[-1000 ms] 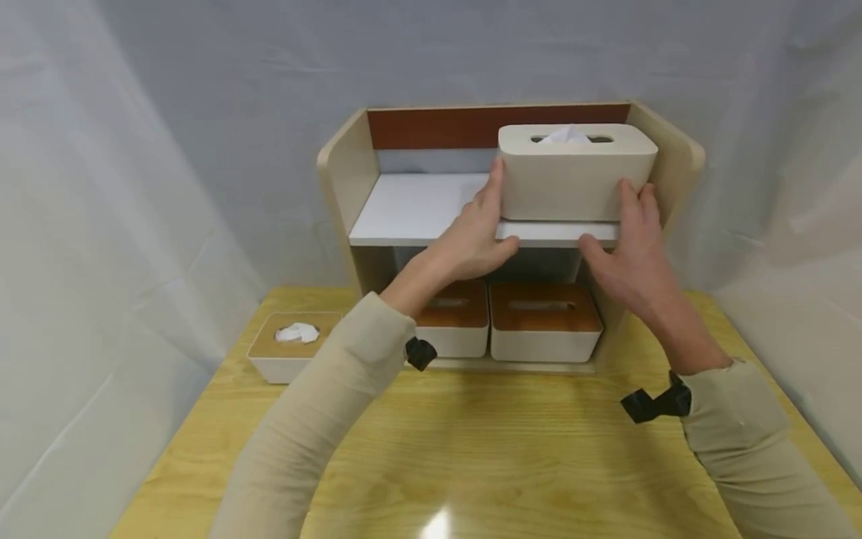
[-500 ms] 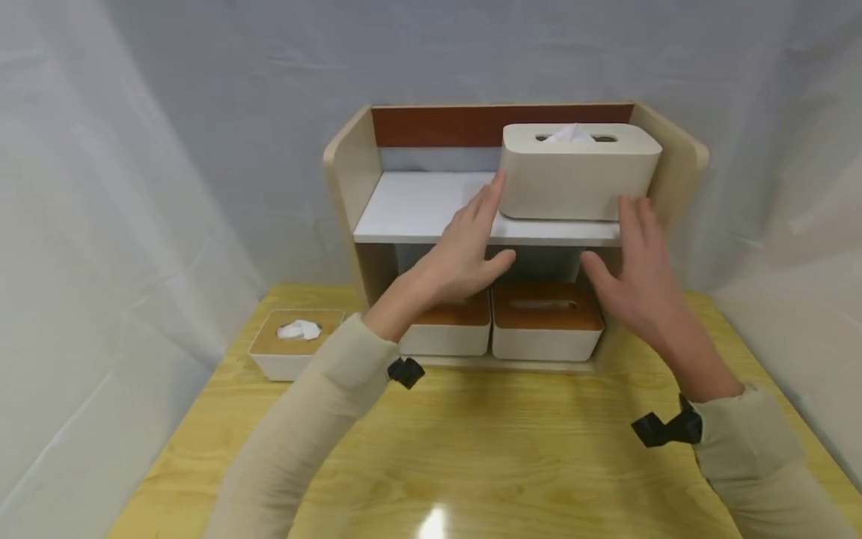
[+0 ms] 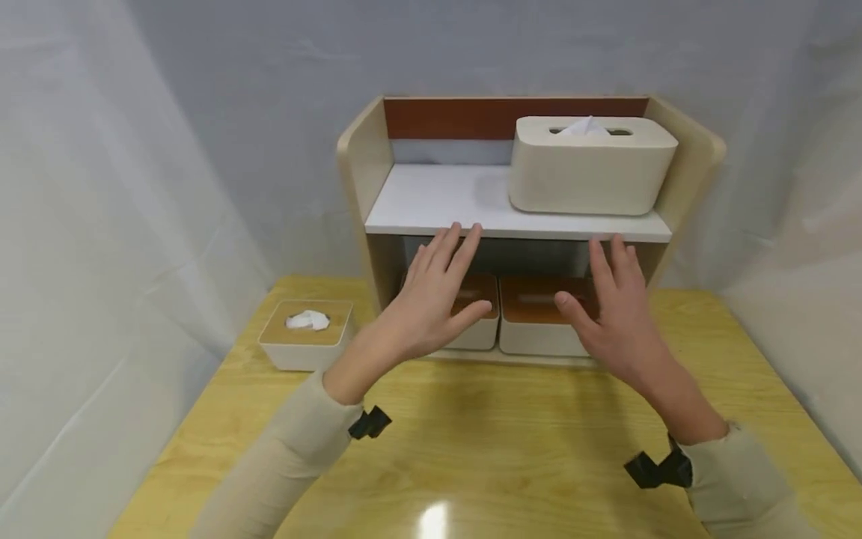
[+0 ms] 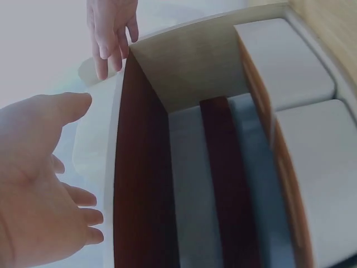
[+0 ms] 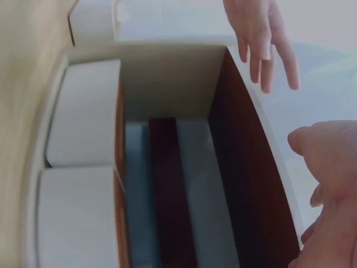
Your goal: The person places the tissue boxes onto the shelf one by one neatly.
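A cream tissue box [image 3: 591,176], a white tissue poking from its slot, stands on the right part of the white upper board of a small desk shelf [image 3: 431,198]. My left hand [image 3: 427,299] holds nothing; its fingers are spread in front of that board, left of the box. Below the box, my right hand [image 3: 616,322] is likewise spread and holds nothing. Both hands are apart from the box. In the left wrist view the left palm [image 4: 33,178] shows beside the board's edge, with the other hand beyond it.
Two white boxes with brown slotted lids, a left one [image 3: 471,329] and a right one [image 3: 539,329], sit side by side in the lower compartment. On the wooden table [image 3: 485,442] left of the shelf is a smaller tissue box [image 3: 303,355] with a light wood lid.
Both hands have let go of the cream tissue box and drawn back, down and toward me. The box stays on the upper board.
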`<state>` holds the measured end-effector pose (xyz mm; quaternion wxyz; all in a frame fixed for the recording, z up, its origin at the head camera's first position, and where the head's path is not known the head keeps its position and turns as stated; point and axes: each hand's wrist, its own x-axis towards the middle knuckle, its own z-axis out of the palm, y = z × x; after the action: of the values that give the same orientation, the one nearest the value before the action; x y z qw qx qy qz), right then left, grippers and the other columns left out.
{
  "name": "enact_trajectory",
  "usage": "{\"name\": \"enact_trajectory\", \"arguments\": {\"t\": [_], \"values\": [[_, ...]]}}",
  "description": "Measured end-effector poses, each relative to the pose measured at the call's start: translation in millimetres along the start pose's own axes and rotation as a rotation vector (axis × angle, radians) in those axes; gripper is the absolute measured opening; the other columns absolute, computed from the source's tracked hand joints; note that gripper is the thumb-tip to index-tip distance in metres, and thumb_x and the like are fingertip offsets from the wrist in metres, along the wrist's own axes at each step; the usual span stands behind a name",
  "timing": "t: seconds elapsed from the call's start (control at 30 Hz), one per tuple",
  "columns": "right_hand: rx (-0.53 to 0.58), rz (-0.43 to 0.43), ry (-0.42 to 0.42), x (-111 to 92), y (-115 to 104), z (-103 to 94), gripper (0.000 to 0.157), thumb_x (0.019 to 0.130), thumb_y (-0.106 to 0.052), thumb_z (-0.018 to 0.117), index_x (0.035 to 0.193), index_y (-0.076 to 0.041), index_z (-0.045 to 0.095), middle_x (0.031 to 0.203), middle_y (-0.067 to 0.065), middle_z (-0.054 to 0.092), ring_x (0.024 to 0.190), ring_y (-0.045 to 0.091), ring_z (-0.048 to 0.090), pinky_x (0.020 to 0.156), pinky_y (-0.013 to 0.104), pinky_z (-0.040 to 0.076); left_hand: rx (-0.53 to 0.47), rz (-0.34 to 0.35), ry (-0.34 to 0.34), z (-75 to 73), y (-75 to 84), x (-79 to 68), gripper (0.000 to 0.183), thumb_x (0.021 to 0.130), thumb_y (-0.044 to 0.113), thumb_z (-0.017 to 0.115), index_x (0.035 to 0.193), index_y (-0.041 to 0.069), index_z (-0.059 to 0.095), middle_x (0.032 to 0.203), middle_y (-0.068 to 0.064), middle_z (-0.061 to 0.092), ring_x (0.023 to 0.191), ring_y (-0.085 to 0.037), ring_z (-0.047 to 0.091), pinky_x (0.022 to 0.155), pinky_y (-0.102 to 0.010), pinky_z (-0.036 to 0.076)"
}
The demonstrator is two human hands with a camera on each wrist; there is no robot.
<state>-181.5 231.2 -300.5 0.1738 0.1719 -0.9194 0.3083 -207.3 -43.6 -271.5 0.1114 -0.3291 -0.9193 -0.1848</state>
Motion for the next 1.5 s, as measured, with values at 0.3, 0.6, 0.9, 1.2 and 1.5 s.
{"name": "enact_trajectory", "arguments": {"t": [0.3, 0.6, 0.9, 1.2, 1.5], "values": [[0.019, 0.038, -0.137, -15, -7, 29.2, 0.083, 0.102, -0.044, 0.052, 0.16, -0.011, 0.002, 0.164, 0.019, -0.011, 0.15, 0.041, -0.013, 0.111, 0.073, 0.007, 0.0, -0.06, -0.008, 11.7, -19.6, -41.3, 0.089, 0.1, 0.04, 0.058, 0.161, 0.016, -0.002, 0.165, -0.019, 0.0, 0.152, -0.035, -0.003, 0.12, -0.057, 0.004], [0.033, 0.043, -0.231, -33, -18, 67.5, 0.082, 0.102, -0.045, 0.052, 0.161, -0.014, 0.005, 0.165, 0.016, -0.009, 0.151, 0.04, -0.009, 0.113, 0.07, 0.011, -0.036, -0.144, -0.021, 21.7, -43.8, -84.1, 0.089, 0.099, 0.036, 0.061, 0.161, 0.013, 0.001, 0.164, -0.023, 0.001, 0.15, -0.042, 0.001, 0.118, -0.062, 0.008], [0.065, -0.021, -0.266, -50, -30, 111.4, 0.081, 0.101, -0.048, 0.053, 0.161, -0.012, 0.012, 0.165, 0.02, -0.002, 0.151, 0.041, -0.003, 0.114, 0.066, 0.017, -0.051, -0.213, 0.018, 36.1, -72.6, -144.1, 0.088, 0.097, 0.027, 0.065, 0.16, 0.006, 0.007, 0.163, -0.025, 0.003, 0.148, -0.047, 0.006, 0.114, -0.068, 0.012], [0.174, -0.027, -0.313, -50, -50, 138.8, 0.078, 0.1, -0.044, 0.056, 0.16, -0.012, 0.016, 0.165, 0.017, 0.003, 0.152, 0.036, 0.001, 0.115, 0.064, 0.019, -0.169, -0.307, 0.144, 35.0, -125.3, -178.8, 0.086, 0.096, 0.018, 0.066, 0.159, 0.003, 0.01, 0.159, -0.034, 0.007, 0.143, -0.056, 0.009, 0.102, -0.078, 0.02], [0.343, -0.031, -0.379, -41, -73, 173.4, 0.071, 0.101, -0.039, 0.056, 0.158, -0.012, 0.024, 0.163, 0.017, 0.016, 0.149, 0.035, 0.019, 0.114, 0.056, 0.03, -0.298, -0.44, 0.187, 14.2, -175.2, -193.2, 0.089, 0.098, 0.018, 0.063, 0.158, 0.0, 0.001, 0.158, -0.035, 0.001, 0.142, -0.058, 0.004, 0.102, -0.079, 0.015]]}}
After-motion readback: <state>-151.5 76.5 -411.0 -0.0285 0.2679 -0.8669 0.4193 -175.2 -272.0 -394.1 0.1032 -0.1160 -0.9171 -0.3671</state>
